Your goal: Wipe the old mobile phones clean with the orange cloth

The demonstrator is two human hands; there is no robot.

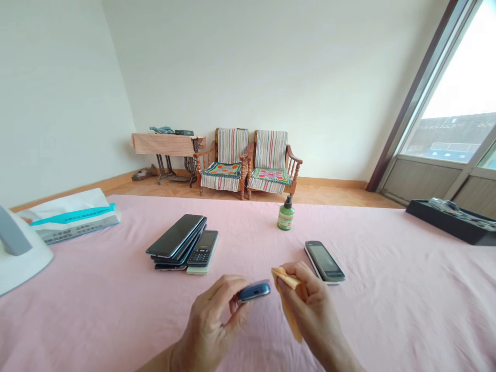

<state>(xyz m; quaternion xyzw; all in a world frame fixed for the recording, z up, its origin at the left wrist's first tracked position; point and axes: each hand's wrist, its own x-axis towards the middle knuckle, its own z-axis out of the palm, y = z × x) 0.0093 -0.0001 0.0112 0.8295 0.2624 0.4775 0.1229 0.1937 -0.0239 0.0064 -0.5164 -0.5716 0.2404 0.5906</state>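
Note:
My left hand [215,318] grips a small blue mobile phone [254,292], its end turned toward me. In my right hand [310,305] a yellow cloth [290,305] is pinched, its lower part hanging down; a small gap separates it from the phone. Behind my right hand, a silver-and-black phone [324,262] lies on the pink cloth [248,248]. To the left rests a stack of dark smartphones [179,236], with a keypad phone [204,249] leaning beside it on a pale phone. A green bottle [285,214] with a black top stands farther back.
At the left are a white tissue pack [73,214] and a white-and-grey object [21,253], cut off by the frame. A black tray [451,219] with cables sits far right. Beyond the pink surface are two wooden chairs [231,150] and a cloth-covered table [166,144].

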